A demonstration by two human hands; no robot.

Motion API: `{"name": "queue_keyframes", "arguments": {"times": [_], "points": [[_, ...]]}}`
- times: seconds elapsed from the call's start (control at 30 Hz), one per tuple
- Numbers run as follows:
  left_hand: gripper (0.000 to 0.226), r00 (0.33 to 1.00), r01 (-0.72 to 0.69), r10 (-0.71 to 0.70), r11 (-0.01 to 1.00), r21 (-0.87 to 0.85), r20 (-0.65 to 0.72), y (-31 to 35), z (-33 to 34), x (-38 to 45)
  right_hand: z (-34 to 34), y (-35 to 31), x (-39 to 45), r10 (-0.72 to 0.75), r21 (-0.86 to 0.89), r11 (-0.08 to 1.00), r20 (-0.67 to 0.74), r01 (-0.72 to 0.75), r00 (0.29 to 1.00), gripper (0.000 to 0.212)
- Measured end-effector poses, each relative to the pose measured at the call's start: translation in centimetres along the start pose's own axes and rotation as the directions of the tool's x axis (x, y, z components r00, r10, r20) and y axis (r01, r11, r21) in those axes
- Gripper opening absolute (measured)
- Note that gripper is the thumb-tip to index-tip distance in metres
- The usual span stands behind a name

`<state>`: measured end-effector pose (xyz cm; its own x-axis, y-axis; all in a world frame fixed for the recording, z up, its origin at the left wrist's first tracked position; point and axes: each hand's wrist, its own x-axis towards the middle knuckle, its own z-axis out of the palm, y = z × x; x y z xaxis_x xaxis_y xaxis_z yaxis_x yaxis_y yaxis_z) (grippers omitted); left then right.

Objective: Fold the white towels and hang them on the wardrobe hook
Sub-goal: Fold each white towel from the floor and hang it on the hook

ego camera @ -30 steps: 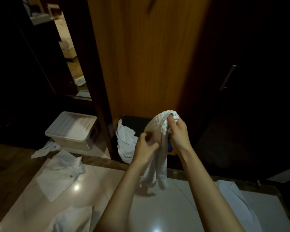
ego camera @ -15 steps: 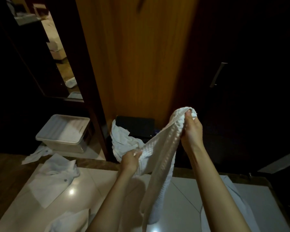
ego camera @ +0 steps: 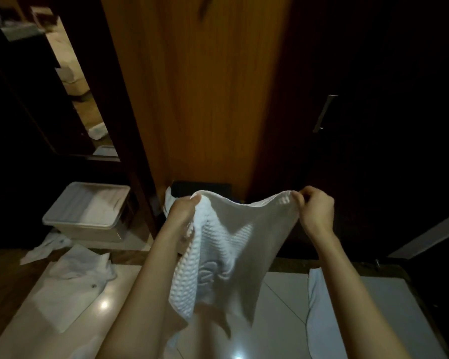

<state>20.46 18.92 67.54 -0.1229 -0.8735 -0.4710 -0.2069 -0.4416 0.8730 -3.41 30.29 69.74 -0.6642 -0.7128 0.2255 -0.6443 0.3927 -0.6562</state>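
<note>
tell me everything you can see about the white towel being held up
The white towel looks like soft cotton with a raised waffle weave, clearest along its left side. It is unfolded, not hung, and held up in the air in front of a wooden wardrobe panel. The left hand grips one top corner, bunching the cloth; the right hand pinches the other. The top edge sags between them, and the rest hangs down in loose folds above a glossy white surface. Its lower edge is blurred.

White waffle-weave towel [ego camera: 231,244] hangs spread open, held by its top corners.
</note>
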Motion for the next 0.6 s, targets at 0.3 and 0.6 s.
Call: {"name": "queue_keyframes", "arguments": {"times": [0.3, 0.6], "points": [[0.048, 0.998, 0.056, -0.053, 0.985, -0.165, 0.023, 1.6, -1.0, 0.4, 0.7, -1.0, -0.6, 0.018, -0.015, 1.000, 0.280, -0.015, 0.960, 0.016], [0.033, 1.000, 0.002, 0.003, 0.961, -0.275, 0.020, 4.3, 1.1, -1.0, 2.9, -7.5, -4.9, -0.221, 0.309, 0.937, 0.161, 0.163, 0.962, 0.014]]}}
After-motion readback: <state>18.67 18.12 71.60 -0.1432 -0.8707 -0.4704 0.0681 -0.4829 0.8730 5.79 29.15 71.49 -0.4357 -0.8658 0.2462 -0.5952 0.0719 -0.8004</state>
